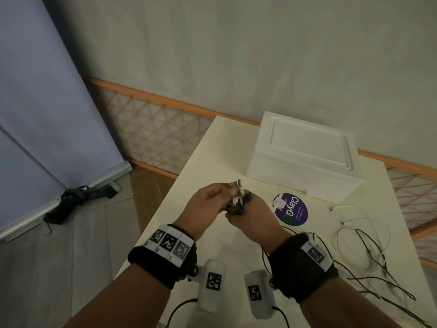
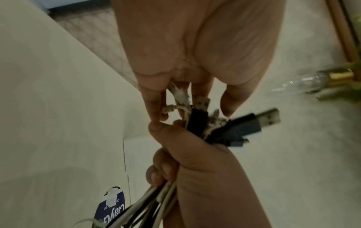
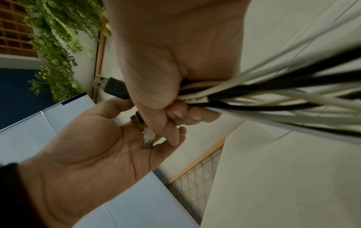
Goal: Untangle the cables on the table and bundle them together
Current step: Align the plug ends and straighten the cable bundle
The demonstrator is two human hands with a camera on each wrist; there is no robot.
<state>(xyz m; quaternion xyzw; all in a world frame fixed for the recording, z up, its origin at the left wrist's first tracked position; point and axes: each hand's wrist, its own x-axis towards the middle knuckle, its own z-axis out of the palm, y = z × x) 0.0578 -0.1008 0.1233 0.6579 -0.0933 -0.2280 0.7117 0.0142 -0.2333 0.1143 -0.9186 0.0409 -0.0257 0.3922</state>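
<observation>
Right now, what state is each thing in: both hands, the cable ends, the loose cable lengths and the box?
Right hand: fisted round the black and white cable bundle.
Left hand: fingertips pinching the white USB plug at the bundle's top.
Black USB plug: sticking out of the right fist, free.
Loose cable lengths: trailing on the white table, crossed over each other.
White foam box: lid on.

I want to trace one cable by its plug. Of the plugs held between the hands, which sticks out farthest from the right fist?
The black USB plug with the bare metal tip: it juts clear of the right hand, while the white plugs stay tucked among the left hand's fingers.
</observation>
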